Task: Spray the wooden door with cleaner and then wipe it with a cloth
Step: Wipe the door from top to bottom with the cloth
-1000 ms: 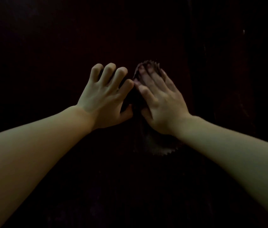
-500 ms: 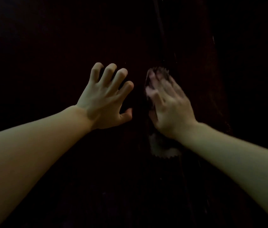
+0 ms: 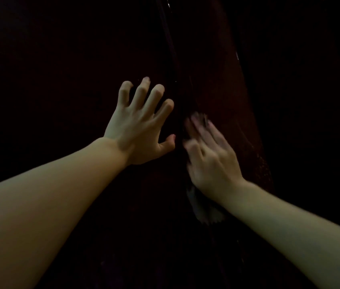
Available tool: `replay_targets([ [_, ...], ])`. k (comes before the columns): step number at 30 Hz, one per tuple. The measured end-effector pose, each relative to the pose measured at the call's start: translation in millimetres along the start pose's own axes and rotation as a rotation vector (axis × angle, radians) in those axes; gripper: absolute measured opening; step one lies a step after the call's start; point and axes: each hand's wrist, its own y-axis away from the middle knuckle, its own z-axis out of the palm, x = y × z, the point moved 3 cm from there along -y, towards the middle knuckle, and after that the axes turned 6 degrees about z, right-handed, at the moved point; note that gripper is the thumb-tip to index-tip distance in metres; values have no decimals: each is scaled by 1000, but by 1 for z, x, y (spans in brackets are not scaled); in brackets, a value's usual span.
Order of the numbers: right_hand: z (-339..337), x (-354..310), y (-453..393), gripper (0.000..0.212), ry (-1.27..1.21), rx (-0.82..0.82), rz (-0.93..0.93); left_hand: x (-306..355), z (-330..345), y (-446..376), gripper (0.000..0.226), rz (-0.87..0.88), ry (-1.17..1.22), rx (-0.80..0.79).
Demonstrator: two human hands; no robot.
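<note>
Dim light is leaving the wooden door (image 3: 223, 84) almost black, with a reddish vertical panel showing beside a dark groove. I am spreading my left hand (image 3: 137, 130) against the door, fingers splayed and grasping nothing. My right hand (image 3: 210, 157), blurred, is pressing flat with straight fingers on the cloth (image 3: 204, 211), which is lying against that reddish panel, its zigzag edge showing below my wrist.

The wooden door (image 3: 227, 84) looks dark reddish-brown with a slight gloss, while the cloth (image 3: 203, 211) is soft, matt fabric with a zigzag-cut edge.
</note>
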Motion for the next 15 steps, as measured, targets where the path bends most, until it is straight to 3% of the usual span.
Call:
replay_targets([
  [5,10,7,-39,27,-16,63,249,3,-2,-8,74,22,15,32],
  [11,7,-1,76,16,-60,-20,147,6,1,-12,77,114,21,-2],
  [15,4,0,42,22,-88,-13,170,10,7,-14,83,176,-49,-66],
])
